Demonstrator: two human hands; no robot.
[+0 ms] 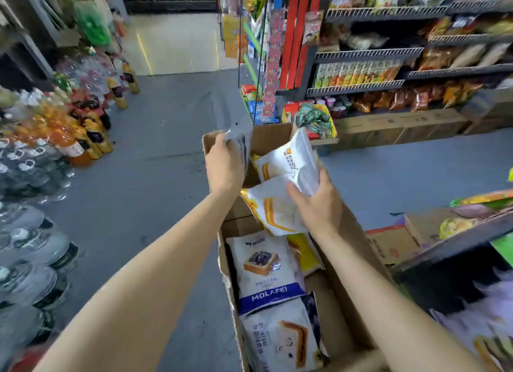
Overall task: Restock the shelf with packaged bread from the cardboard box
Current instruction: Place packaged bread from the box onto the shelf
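White plastic with an orange toast print: the bread packet [301, 160] we watch stands nearly upright above the far half of the cardboard box [344, 296], its long axis running up and away from us, top edge tipped toward the far shelving. We note that the right hand [319, 202] holds it at the lower end, thumb curled across the near face and fingers wrapped behind the right edge. A second white-and-orange packet [273, 205] lies flat and slanted just below, touching the heel of that hand; whether the hand also bears on it we cannot tell.

The left hand [224, 166] is up at the box's far left corner, fingers curled over a greyish packet [238, 141]; motion blur makes its print unreadable, possibly another bread bag. Nearer us in the box lie a MOLAFEI packet [263, 274] with a blue band and another toast packet [280, 341], both flat, long axes along the box.

Relation that matters: the held packet is already in the right hand, and the near shelf [455, 244] sits to the right of the box, on that hand's side. We judge the right arm the nearer one for placing; the move should be a swing rightward, packet kept upright.

Outward: bottled drinks [83, 138] are stacked along the left of the aisle; snack shelving [369, 53] stands across the grey floor [166, 149].
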